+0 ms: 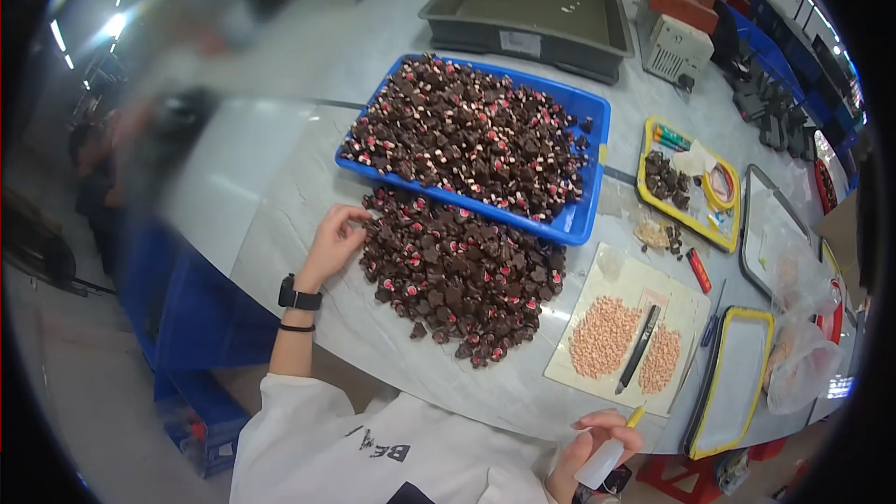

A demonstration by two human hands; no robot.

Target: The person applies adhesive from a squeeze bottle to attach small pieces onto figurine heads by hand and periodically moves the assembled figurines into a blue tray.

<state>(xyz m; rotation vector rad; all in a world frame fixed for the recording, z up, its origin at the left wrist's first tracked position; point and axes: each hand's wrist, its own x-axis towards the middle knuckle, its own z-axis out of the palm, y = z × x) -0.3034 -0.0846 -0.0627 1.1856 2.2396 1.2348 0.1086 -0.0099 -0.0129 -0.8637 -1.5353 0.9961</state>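
Note:
My left hand [338,241], with a dark watch on its wrist, rests at the left edge of a loose pile of small dark brown pieces [457,271]. Its fingers are curved and apart, the tips beside the nearest pieces. Many of these pieces carry red and white spots. Low at the right, my right hand [607,431] is closed on a slim yellow-tipped tool [637,415]. A whitish translucent piece [600,465] shows at the same fingers. Just above this hand lies a pale board [583,392] with two heaps of tiny peach-coloured parts [602,336].
Behind the pile stands a blue tray [588,215] filled with similar pieces. A black marker [638,350] lies between the peach heaps. To the right are a yellow-rimmed tray [647,189], a red tube [699,270] and plastic bags [803,364]. A large grey tray [523,42] sits farther back.

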